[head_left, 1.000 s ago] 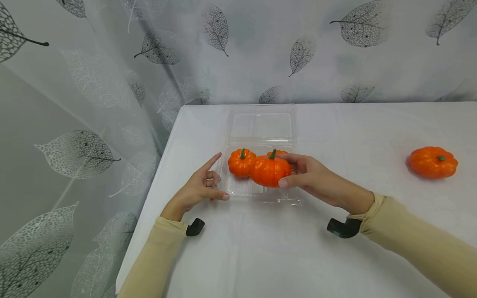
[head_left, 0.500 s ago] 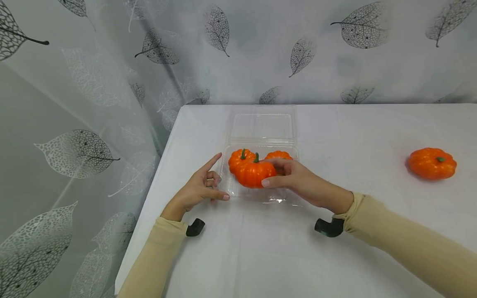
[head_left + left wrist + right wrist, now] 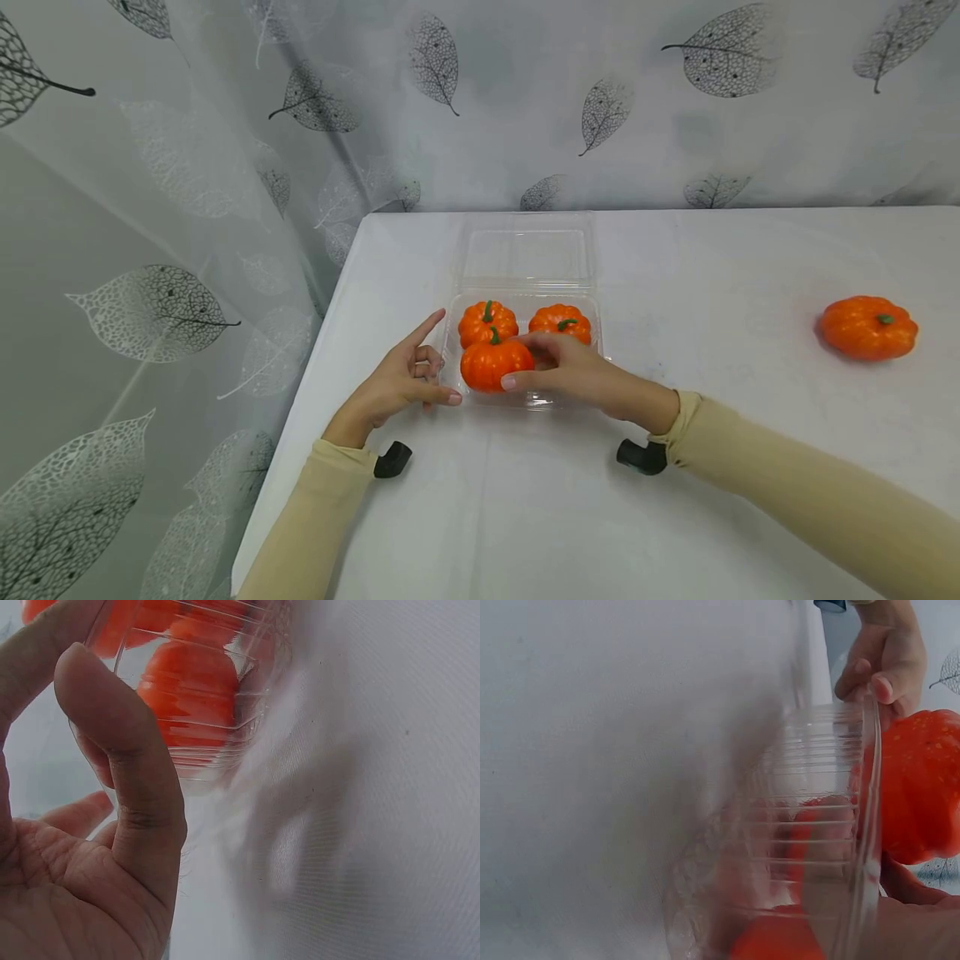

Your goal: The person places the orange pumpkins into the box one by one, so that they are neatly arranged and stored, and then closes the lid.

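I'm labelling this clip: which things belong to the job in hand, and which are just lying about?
In the job: round orange pumpkin in the right hand; open clear plastic box, left hand beside it; two ribbed orange pumpkins inside.

Lying about: oval orange pumpkin at far right, perhaps for later; white tablecloth; grey leaf-print curtain.

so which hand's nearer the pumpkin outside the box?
Right. The right hand, gripping another pumpkin, is left of the outside pumpkin; the left hand is farther left, beside the box.

The right hand (image 3: 576, 372) has carried its pumpkin (image 3: 491, 367) further left.
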`<state>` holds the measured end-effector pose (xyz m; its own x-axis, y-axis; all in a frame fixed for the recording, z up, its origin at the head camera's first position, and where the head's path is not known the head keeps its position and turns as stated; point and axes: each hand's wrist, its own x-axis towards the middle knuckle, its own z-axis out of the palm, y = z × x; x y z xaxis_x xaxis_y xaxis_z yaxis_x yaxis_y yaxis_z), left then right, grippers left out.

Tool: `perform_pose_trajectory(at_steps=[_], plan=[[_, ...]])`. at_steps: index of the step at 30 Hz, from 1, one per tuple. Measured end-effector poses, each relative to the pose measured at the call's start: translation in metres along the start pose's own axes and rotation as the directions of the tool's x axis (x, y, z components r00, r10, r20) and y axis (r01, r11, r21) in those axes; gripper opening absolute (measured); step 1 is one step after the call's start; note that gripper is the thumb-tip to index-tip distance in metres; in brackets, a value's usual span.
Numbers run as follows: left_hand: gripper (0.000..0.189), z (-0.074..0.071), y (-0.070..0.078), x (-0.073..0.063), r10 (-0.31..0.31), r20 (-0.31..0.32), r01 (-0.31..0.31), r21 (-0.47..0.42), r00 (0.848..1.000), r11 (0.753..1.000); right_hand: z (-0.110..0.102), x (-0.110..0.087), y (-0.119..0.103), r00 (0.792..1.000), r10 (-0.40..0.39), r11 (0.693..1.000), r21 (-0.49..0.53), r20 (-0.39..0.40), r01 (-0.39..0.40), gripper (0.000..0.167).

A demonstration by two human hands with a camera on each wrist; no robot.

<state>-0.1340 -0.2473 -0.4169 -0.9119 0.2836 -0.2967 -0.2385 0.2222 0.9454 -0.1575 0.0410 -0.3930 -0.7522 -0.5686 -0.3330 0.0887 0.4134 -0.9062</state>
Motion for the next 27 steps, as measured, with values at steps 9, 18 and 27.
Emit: perform_pose_trajectory(at_steps=[9,18,27], plan=[[0.119,0.001,0.002,-0.001,0.002,0.002,-0.002,0.003,1.0,1.0,0.006,0.003,0.0,1.0,0.009,0.998,-0.061,0.003,-0.008,0.077],[0.119,0.001,0.001,-0.001,-0.013,-0.007,0.013,0.001,1.0,1.0,0.012,0.005,-0.001,0.999,-0.025,0.994,-0.101,0.023,0.027,0.08],[0.12,0.001,0.003,-0.002,-0.002,-0.001,0.002,0.0,1.0,1.0,0.014,0.004,-0.004,0.999,-0.006,0.994,-0.112,0.032,0.01,0.082]])
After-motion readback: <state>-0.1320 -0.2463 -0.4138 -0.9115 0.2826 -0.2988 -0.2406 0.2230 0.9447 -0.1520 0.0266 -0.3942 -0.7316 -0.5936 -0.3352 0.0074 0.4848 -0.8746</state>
